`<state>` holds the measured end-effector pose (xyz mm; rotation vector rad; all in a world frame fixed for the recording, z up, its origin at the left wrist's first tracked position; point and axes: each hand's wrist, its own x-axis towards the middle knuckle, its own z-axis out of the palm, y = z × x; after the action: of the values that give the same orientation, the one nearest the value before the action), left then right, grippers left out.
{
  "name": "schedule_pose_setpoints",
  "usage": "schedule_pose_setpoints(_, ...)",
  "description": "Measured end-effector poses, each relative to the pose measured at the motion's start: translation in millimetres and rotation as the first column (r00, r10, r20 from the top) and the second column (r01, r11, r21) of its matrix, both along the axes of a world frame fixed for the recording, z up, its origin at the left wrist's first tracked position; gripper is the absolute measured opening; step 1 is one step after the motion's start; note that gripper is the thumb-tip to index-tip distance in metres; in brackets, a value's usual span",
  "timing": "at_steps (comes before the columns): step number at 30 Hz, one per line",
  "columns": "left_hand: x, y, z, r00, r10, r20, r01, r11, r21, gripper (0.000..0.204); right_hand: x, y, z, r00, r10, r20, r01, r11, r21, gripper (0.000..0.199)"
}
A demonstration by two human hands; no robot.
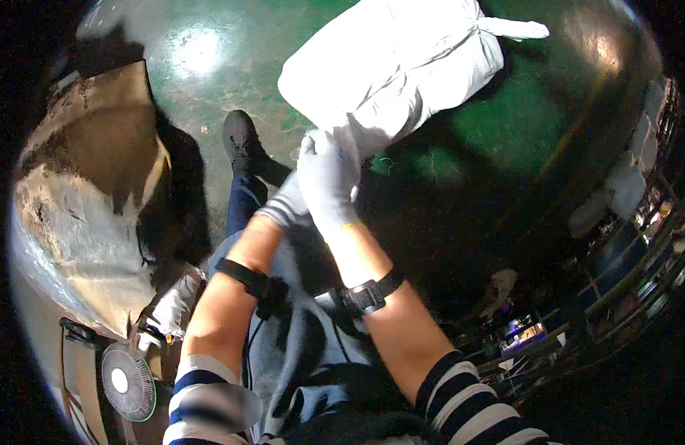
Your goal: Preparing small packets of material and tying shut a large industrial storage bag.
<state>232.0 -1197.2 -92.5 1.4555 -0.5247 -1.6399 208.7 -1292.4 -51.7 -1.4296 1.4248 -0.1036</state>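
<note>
A large white cloth bundle lies on the green floor in front of me, its fabric wrinkled and gathered. One twisted, tied end sticks out at its far right. At the bundle's near corner, my right hand, in a light knitted glove, is closed on the gathered cloth. My left hand, gloved the same way with a grey-striped cuff, sits close against the right one and partly behind it. Its fingers are hidden, so I cannot see how they are placed.
At left stands a big, worn, brown-and-pale sheet-covered object. A white round fan is at lower left. My dark shoe is on the floor left of the bundle. Cluttered shelving runs along the dark right side.
</note>
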Motion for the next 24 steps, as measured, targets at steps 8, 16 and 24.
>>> schedule_pose_setpoints(8, 69.1, -49.3, -14.9, 0.981, 0.195, 0.012, -0.192, 0.949, 0.248, 0.025, -67.7, 33.5, -89.4, 0.815, -0.579, 0.035, 0.548, 0.788, 0.280, 0.022)
schedule_pose_setpoints(16, 27.2, -99.5, 33.1, 0.867, -0.265, 0.422, -0.002, 0.845, 0.535, 0.073, -107.7, -23.8, -22.2, 0.888, -0.461, -0.005, 0.459, 0.885, -0.072, 0.025)
schedule_pose_setpoints(24, 49.1, -81.7, 4.0, 0.918, -0.257, 0.302, 0.177, 0.947, 0.269, 0.037, -103.0, -3.1, 21.6, 0.942, 0.258, -0.215, -0.317, 0.893, -0.318, 0.010)
